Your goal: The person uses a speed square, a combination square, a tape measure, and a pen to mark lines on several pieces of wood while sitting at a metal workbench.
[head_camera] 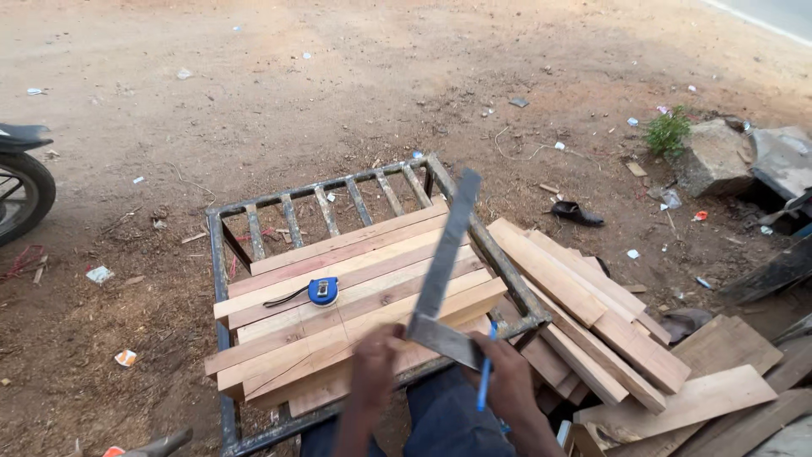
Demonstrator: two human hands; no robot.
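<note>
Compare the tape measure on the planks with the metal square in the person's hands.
The tape measure is small, round and blue; the metal square is long, flat, grey and L-shaped. The tape measure lies untouched on the wooden planks, with a dark strap trailing left, while the square is held at its corner by the left hand and right hand. Both are over the planks.
</note>
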